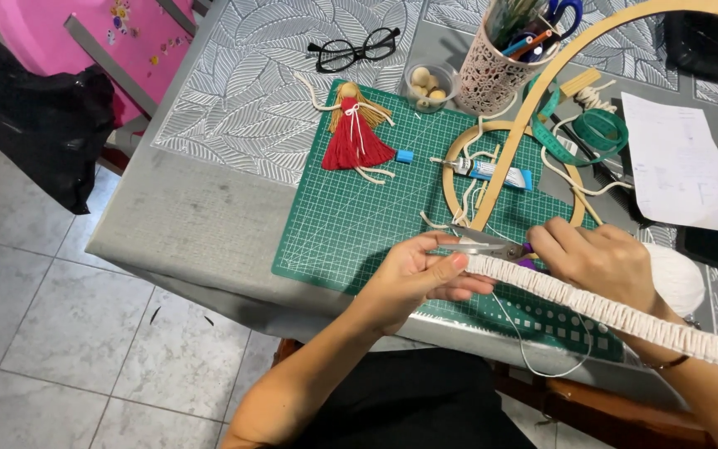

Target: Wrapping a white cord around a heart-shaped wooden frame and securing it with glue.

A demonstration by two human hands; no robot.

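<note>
Over the green cutting mat [351, 224], the left hand [415, 274] pinches a cream knotted macramé band [617, 314], the right hand [600, 259] grips scissors [479, 244].

Left hand [415, 278] pinching wrapped cord band [617, 314], right hand [600, 259] on scissors [482, 244]

— What's surrounding the table [184, 224] on your feed?
— I'm seeing pale floor tiles [35, 333] lying beneath it, and a pink chair [105, 33] sitting past its far left corner under even light.

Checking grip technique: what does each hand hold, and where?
Left hand pinches the knotted cord band at its end; right hand holds scissors by the handles.
</note>
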